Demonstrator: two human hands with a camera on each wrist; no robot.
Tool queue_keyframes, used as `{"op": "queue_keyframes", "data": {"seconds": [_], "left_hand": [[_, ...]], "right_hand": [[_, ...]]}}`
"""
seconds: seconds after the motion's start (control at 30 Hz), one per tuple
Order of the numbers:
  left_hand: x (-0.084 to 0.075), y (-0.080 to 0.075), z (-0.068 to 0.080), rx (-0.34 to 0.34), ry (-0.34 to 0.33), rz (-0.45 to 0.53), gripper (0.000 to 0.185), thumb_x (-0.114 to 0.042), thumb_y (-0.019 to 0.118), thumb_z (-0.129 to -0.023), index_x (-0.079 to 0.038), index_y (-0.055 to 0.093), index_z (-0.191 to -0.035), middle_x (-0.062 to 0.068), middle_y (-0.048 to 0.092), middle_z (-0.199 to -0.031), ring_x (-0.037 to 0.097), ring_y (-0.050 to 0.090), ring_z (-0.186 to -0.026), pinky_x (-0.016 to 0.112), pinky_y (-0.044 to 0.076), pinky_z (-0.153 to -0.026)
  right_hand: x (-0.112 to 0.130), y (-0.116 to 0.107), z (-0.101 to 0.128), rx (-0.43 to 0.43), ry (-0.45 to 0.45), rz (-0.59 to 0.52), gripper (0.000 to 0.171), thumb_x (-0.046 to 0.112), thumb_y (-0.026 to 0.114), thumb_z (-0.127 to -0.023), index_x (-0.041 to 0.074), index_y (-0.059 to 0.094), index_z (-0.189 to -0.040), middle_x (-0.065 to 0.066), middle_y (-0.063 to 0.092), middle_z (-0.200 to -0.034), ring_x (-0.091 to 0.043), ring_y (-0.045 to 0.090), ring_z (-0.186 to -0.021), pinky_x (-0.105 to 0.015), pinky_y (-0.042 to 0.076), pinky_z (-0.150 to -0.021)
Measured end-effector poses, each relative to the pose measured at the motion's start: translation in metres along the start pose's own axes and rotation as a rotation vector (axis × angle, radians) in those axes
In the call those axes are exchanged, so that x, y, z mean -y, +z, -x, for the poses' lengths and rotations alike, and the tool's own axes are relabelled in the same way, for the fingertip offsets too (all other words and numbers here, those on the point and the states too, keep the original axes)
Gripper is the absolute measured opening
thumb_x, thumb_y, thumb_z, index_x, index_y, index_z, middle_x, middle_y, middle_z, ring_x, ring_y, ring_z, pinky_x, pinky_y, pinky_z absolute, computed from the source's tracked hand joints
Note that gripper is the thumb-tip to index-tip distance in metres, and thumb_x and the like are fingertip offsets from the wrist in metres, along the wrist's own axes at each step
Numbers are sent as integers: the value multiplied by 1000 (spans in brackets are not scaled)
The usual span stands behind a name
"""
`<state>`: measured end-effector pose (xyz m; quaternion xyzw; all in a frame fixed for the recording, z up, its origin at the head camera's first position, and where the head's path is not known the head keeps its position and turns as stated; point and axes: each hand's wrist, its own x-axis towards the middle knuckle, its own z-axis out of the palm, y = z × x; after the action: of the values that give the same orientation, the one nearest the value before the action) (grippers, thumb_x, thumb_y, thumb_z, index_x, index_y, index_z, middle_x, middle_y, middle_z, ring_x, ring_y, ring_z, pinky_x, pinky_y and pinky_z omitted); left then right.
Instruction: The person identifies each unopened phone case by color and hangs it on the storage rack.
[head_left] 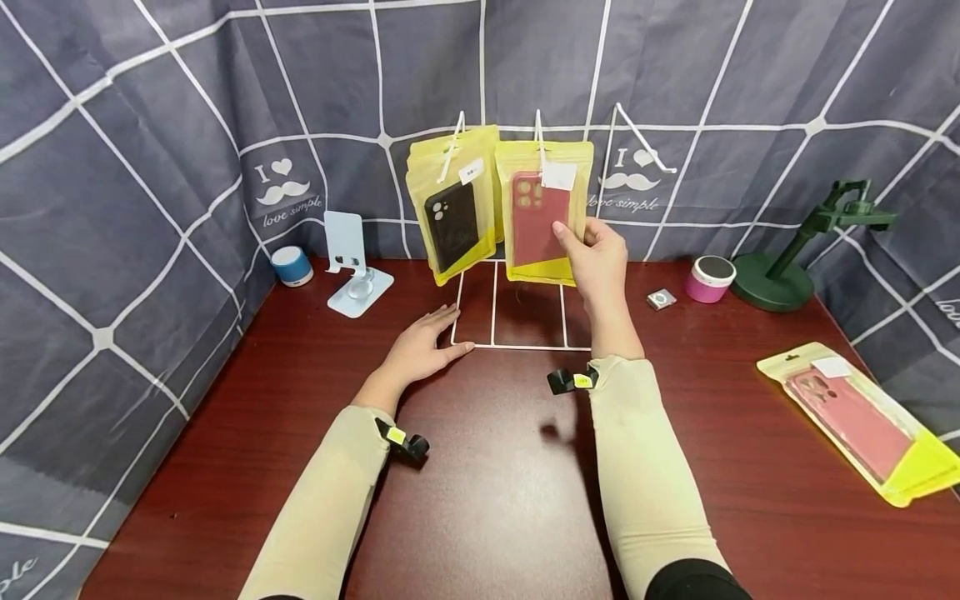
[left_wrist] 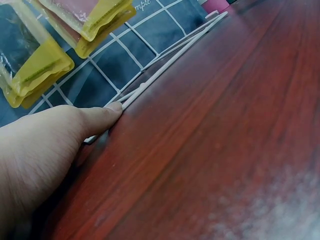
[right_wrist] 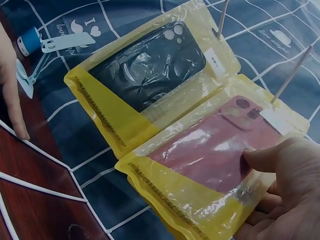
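My right hand [head_left: 603,267] pinches the right edge of a yellow-and-clear bag with a pink phone case [head_left: 534,225], thumb on the front and fingers behind. That bag hangs from the middle hook of a white wire rack [head_left: 525,347]. On the hook to its left hang bags with a black phone case [head_left: 452,223] in front; the right wrist view shows the two front bags side by side. My left hand [head_left: 420,350] rests at the rack's base, fingers extended, the thumb [left_wrist: 102,119] against the front wire in the left wrist view.
Another bagged pink phone case [head_left: 855,421] lies at the table's right. A blue speaker [head_left: 292,267] and light-blue phone stand [head_left: 358,287] stand back left. Back right are a small silver player [head_left: 661,299], pink speaker [head_left: 709,281] and green stand [head_left: 776,279]. The right hook [head_left: 642,140] juts forward.
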<state>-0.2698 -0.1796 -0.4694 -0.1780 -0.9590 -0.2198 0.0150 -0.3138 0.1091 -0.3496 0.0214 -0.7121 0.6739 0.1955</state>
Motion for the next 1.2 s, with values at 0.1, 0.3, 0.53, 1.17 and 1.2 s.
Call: {"op": "queue_keyframes", "data": {"seconds": [0.1,0.3,0.53,1.17,1.2], "left_hand": [[0,0,0,-5,4,0,84,-66,59,-91,-13,44,-154,3,38,-160,22,30,-149,43,25,-121],[-1,0,-1,-7,14,-3,82,-64,59,-92,-12,44,-153,3,38,-159,22,30,-149,42,25,-121],[-1,0,-1,3,15,-2,83,-63,60,-92,-11,44,-154,4,37,-160,23,30,-149,41,23,-122],[-1,2,-1,-2,-1,-7,84,-67,59,-91,-14,43,-154,2,37,-160,22,29,-149,43,25,-121],[0,2,-1,-2,-1,-6,84,-67,59,-91,-14,43,-154,2,37,-160,22,29,-149,43,25,-121]], "right_hand": [[0,0,0,27,14,-7,30,26,77,-91,1,73,-107,-12,76,-98,-18,67,-80,-22,49,-66],[-4,-5,-2,14,-12,23,25,22,76,-91,0,72,-103,-1,73,-87,-9,59,-72,-23,43,-64],[-7,-11,-4,-12,-16,77,25,22,76,-91,1,72,-104,4,70,-81,-7,56,-70,-23,39,-61],[26,-35,2,-94,-92,19,40,34,88,-77,4,77,-102,7,71,-79,-9,62,-76,-23,43,-65],[28,-35,3,-84,-101,4,40,32,87,-77,3,77,-102,7,71,-79,-9,63,-75,-23,43,-64]]}}
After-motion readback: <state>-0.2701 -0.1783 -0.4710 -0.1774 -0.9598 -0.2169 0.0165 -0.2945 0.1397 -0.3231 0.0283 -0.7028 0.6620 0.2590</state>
